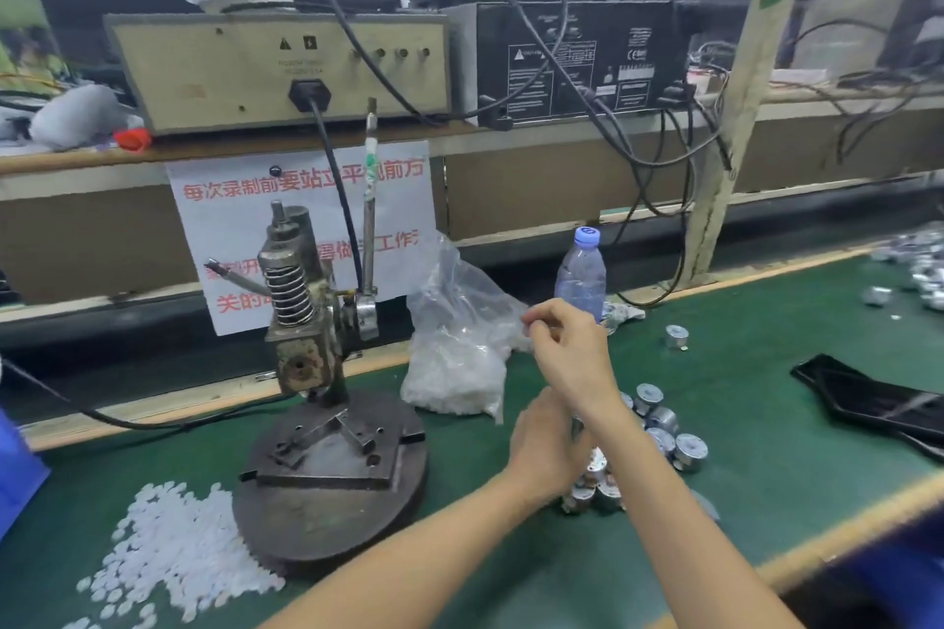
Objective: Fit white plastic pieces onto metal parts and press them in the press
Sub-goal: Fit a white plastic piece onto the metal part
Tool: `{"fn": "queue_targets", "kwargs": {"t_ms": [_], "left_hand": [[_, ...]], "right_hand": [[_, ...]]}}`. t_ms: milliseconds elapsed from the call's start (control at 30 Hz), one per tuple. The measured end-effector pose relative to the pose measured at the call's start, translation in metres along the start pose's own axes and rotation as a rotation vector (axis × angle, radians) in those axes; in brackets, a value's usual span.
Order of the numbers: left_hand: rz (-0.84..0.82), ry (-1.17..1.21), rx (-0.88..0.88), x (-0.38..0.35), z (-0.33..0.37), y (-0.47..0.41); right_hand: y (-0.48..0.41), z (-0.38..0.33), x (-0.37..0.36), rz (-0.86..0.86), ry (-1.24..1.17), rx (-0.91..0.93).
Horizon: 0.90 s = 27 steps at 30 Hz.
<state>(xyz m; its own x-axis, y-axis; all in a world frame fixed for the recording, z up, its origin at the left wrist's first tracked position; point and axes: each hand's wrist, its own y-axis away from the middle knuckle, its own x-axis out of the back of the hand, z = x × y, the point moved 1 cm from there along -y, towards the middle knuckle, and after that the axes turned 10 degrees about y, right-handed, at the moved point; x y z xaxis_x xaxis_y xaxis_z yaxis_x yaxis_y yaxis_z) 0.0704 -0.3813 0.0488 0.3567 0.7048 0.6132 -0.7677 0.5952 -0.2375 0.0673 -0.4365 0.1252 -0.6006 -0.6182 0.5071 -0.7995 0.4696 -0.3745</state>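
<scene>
A hand press (301, 312) stands on a round metal base (332, 521) on the green mat, its fixture bare. Loose white plastic pieces (168, 541) lie in a heap left of the base. Several round metal parts (669, 434) are piled right of the press. My left hand (541, 450) is closed over that pile, with a grey metal part showing at its fingers, partly hidden by my right forearm. My right hand (572, 352) is raised above it, fingertips pinched on a small pale piece, blurred against the bag.
A clear bag of white pieces (454, 368) sits right of the press, with a water bottle (582, 276) behind it. The press lever (369, 220) stands upright. A black tray (878, 398) lies at the right, with more metal parts (919, 271) beyond it and one apart (677, 336).
</scene>
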Motion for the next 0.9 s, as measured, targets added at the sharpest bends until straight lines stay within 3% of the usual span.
{"fn": "queue_targets", "kwargs": {"t_ms": [200, 433, 633, 900], "left_hand": [[-0.049, -0.071, 0.044, -0.010, 0.004, -0.007], [-0.023, 0.096, -0.003, 0.017, 0.012, 0.009], [0.051, 0.146, -0.084, 0.074, 0.015, 0.036], [0.225, 0.040, -0.079, 0.206, 0.005, 0.114]], "right_hand": [[0.009, 0.020, -0.003, -0.047, 0.049, -0.010], [0.011, 0.016, -0.005, -0.050, 0.038, 0.003], [0.019, -0.010, -0.010, 0.014, -0.059, 0.061], [0.048, -0.110, -0.052, -0.109, -0.236, 0.324]]}}
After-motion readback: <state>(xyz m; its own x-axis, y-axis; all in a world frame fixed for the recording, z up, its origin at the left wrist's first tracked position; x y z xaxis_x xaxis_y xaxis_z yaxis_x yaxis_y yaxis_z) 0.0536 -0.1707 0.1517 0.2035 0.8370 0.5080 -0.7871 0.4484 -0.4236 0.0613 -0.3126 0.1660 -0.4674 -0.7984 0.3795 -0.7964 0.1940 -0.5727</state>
